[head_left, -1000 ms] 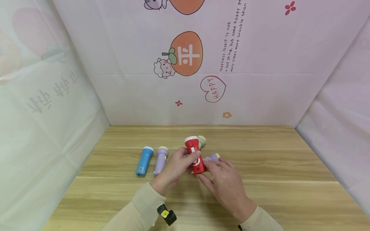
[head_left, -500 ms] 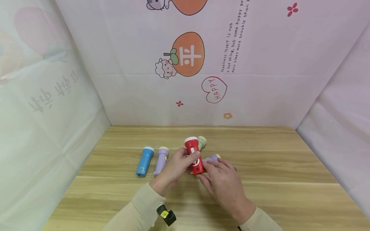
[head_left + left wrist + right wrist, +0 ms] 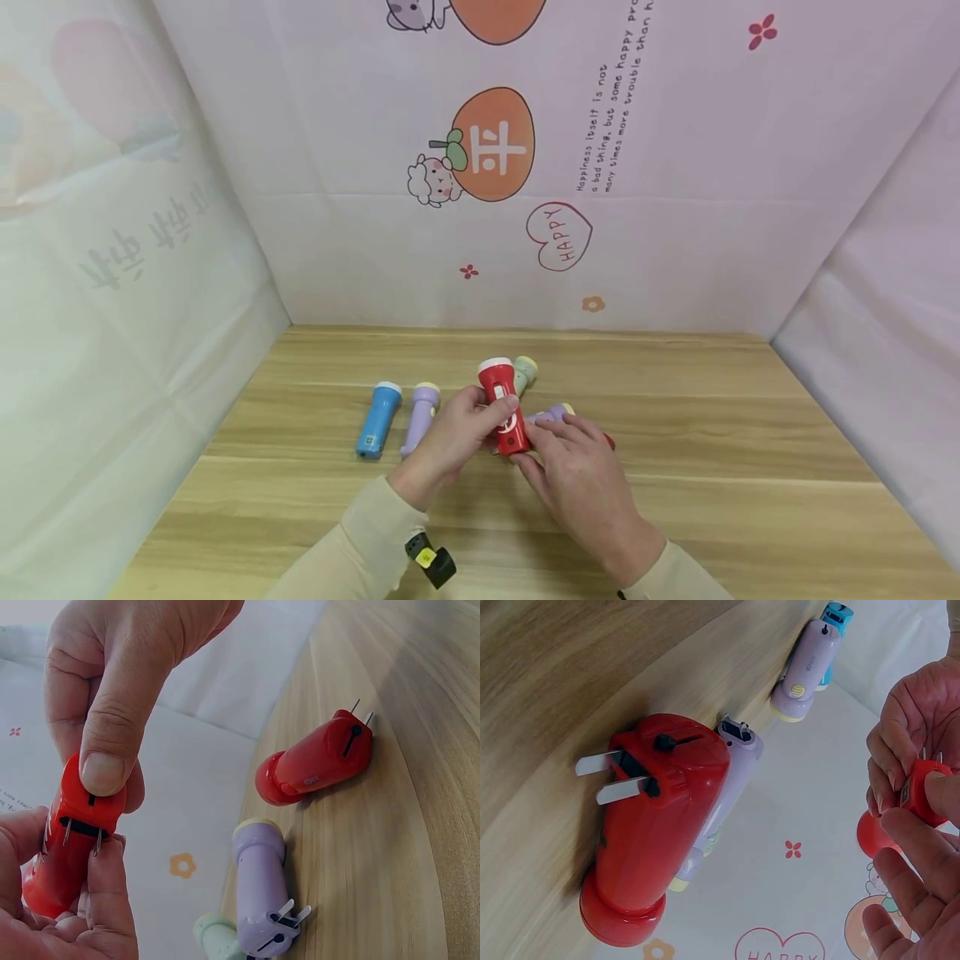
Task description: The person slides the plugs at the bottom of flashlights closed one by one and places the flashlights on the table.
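A red flashlight (image 3: 497, 377) with a white head is held tilted over the table between both hands. My left hand (image 3: 459, 423) grips its body, thumb across the front near the slide switch. My right hand (image 3: 585, 483) pinches the tail end; in the left wrist view its thumb presses on the red end beside the black slot. Two metal plug prongs (image 3: 81, 831) stick out of that end. A second red flashlight (image 3: 656, 825), prongs out, lies beyond my right hand, mostly hidden in the head view. Beside it lies a purple flashlight (image 3: 261, 889), also with prongs out.
On the left of the wooden table (image 3: 697, 392) lie a blue flashlight (image 3: 378, 421) and another purple flashlight (image 3: 422, 417), side by side. A pale green flashlight (image 3: 524, 372) lies behind the held one. Printed white cloth (image 3: 360, 250) encloses the back and sides.
The hands stay almost still around the red flashlight. The head view has shifted slightly, and a bit of the second red flashlight now shows past my right hand.
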`<state>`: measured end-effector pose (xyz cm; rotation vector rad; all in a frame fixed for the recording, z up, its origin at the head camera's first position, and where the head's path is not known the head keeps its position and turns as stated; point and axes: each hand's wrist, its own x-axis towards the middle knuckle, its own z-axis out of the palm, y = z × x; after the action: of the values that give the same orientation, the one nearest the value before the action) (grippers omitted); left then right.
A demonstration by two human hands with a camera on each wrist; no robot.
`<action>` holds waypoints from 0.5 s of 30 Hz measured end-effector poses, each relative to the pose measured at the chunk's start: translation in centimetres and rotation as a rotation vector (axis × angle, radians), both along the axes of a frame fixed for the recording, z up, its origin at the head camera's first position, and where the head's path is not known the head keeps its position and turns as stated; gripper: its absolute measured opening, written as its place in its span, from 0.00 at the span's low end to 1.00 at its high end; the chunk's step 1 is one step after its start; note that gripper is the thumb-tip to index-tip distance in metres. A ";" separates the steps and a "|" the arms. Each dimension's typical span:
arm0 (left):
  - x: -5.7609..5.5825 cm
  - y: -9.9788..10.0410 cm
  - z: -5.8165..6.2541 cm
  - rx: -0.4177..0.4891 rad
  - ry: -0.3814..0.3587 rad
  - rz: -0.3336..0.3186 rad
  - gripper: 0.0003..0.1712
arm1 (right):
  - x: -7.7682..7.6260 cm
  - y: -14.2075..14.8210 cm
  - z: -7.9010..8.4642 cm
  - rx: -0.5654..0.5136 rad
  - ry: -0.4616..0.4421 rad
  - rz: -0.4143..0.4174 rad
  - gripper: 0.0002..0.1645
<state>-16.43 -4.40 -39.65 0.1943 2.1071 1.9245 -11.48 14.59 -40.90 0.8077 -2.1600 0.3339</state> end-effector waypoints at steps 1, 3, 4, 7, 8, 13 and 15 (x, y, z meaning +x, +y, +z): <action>0.0 0.0 0.0 -0.002 -0.001 0.002 0.35 | 0.0 0.0 0.0 -0.001 0.001 0.002 0.24; 0.0 -0.1 0.0 -0.005 -0.001 0.006 0.35 | 0.0 -0.1 0.0 -0.002 0.000 0.004 0.23; 0.0 -0.1 0.0 -0.006 0.000 0.007 0.35 | 0.0 -0.1 0.0 -0.001 -0.003 0.003 0.23; 0.0 -0.1 0.0 -0.007 0.001 0.010 0.35 | 0.0 -0.1 0.0 0.002 -0.008 0.000 0.24; 0.1 -0.2 0.0 -0.006 0.004 0.009 0.35 | 0.0 -0.1 0.0 0.004 -0.008 0.000 0.24; 0.1 -0.3 0.1 -0.002 0.014 0.008 0.34 | -0.1 -0.1 0.0 0.013 -0.001 0.001 0.24; 0.2 -0.3 0.1 -0.002 0.019 0.009 0.35 | -0.1 -0.2 0.0 0.013 0.003 0.005 0.24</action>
<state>-16.25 -4.70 -39.50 0.2039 2.1244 1.9331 -11.57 14.42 -40.87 0.8209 -2.1598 0.3212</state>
